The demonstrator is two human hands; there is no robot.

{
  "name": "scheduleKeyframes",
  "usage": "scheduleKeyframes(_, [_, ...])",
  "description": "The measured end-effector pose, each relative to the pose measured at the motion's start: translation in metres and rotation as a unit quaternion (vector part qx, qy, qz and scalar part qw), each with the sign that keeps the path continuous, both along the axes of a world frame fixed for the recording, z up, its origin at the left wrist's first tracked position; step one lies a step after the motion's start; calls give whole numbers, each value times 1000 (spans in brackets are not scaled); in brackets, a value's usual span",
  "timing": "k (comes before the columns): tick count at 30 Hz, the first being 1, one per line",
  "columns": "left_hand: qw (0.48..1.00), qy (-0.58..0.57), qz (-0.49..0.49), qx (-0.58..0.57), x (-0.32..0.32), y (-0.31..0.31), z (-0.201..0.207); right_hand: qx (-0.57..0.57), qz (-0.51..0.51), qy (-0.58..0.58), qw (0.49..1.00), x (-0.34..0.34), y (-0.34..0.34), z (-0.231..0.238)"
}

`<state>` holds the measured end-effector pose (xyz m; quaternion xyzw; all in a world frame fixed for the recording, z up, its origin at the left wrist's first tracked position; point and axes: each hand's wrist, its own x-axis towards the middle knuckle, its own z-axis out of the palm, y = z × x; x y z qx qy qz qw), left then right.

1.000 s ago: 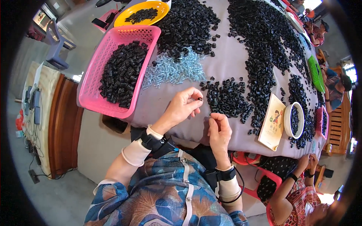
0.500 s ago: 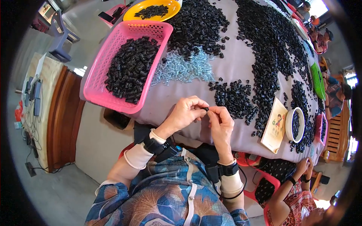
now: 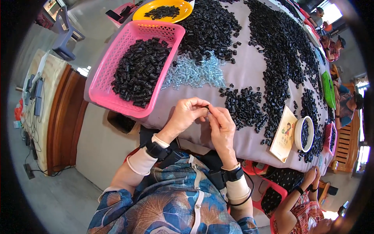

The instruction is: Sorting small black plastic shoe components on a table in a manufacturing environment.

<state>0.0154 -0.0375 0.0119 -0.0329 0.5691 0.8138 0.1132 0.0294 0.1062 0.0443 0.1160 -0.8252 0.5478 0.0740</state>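
Currently got left hand (image 3: 184, 119) aimed at 2 o'clock and right hand (image 3: 223, 128) at 11, set tip to tip over grey-mauve cloth (image 3: 249, 145). Pinching small black piece (image 3: 207, 107) tight on the left; closed narrow on the right, can't tell around what. Also seeing from hands: pale-blue springs (image 3: 198, 74) between 11 and 12 o'clock, black parts pile (image 3: 244, 108) at 3, pink basket (image 3: 118, 107) at 10.

Head-worn wide fisheye, facing down; hands (image 3: 184, 117) near, table (image 3: 242, 62) beyond.
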Motion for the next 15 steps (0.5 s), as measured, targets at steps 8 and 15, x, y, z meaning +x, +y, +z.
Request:
scheduleKeyframes(8, [999,3,-12,-33,0,-10,-3,-32,31,-19,999,-11,-6,-6])
scheduleKeyframes(15, [1000,-9,-22,-19,1,-11,-3,-72,9,-121,990,-15,-5,-11])
